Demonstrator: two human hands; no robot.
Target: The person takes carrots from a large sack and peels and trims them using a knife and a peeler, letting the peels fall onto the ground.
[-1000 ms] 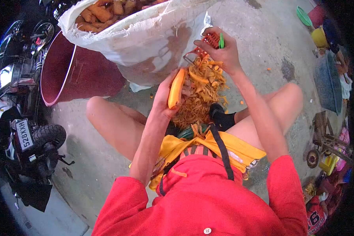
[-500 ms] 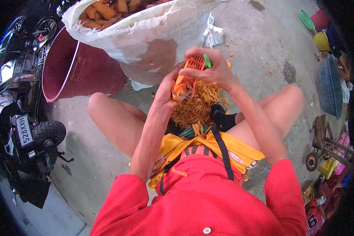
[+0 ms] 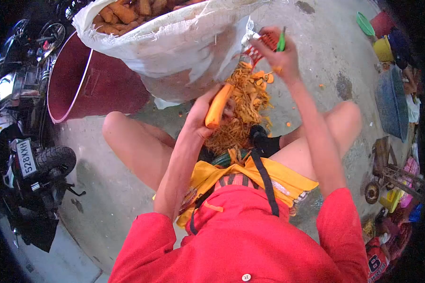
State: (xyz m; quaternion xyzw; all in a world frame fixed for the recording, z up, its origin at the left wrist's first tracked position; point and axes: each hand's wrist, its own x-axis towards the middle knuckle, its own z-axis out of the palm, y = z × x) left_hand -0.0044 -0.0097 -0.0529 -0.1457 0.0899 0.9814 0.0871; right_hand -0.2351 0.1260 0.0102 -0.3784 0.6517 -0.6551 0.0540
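Observation:
My left hand (image 3: 200, 113) is wrapped round a bright orange peeled carrot (image 3: 219, 106), held tilted above the floor. Up and to the right, my right hand (image 3: 284, 59) grips a red slotted plastic tool (image 3: 268, 41), with a green piece (image 3: 282, 39) sticking up by the fingers. The tool is apart from the carrot, and its working edge is too blurred to make out. Between my legs lies a heap of orange peelings (image 3: 243, 108) with small round carrot ends in it.
A white sack (image 3: 184, 61) full of unpeeled carrots (image 3: 123, 14) stands in front of me. Left of it is a large maroon tub (image 3: 97, 85). A motorcycle (image 3: 38, 160) is parked at the left. A grey-blue basin (image 3: 393, 104) and a small wheeled cart (image 3: 387, 170) stand at the right.
My right hand has pulled the tool off the carrot, moving up and to the right. The carrot stays in my left hand and now shows along its length.

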